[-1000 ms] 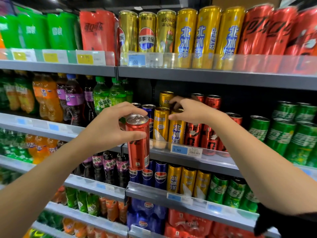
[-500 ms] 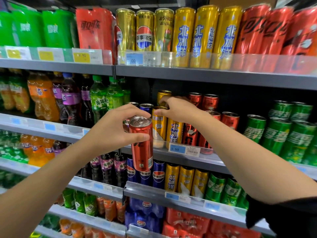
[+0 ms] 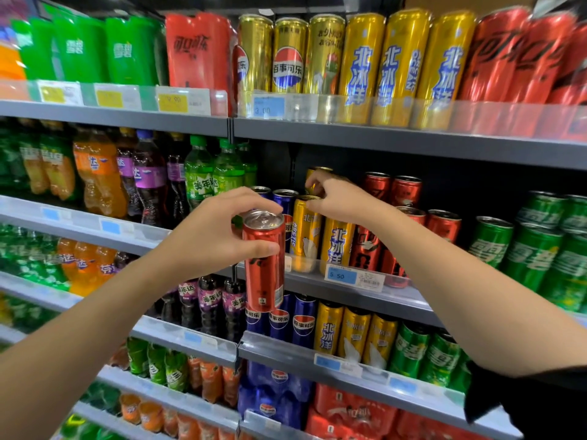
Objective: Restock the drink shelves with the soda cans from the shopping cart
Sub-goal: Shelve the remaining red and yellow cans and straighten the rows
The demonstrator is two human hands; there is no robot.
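Observation:
My left hand (image 3: 216,236) grips a slim red soda can (image 3: 263,265) near its top and holds it upright in front of the middle shelf (image 3: 409,300). My right hand (image 3: 340,201) reaches onto that shelf, its fingers curled over the top of a yellow can (image 3: 336,249) in the yellow row. Another yellow can (image 3: 305,236) stands just left of it, touched by my thumb. Red cans (image 3: 365,252) of the same kind as the held one stand directly right of the yellow ones. The cart is out of view.
Blue cans (image 3: 286,201) stand left of the yellow row, green cans (image 3: 533,249) to the right. The top shelf (image 3: 381,138) carries tall gold, yellow and red cans. Bottles (image 3: 143,176) fill the left bay. A price label (image 3: 352,276) hangs on the shelf edge.
My right hand has slid left across the tops of the yellow cans. My left hand still holds the red can, which has shifted slightly toward the shelf.

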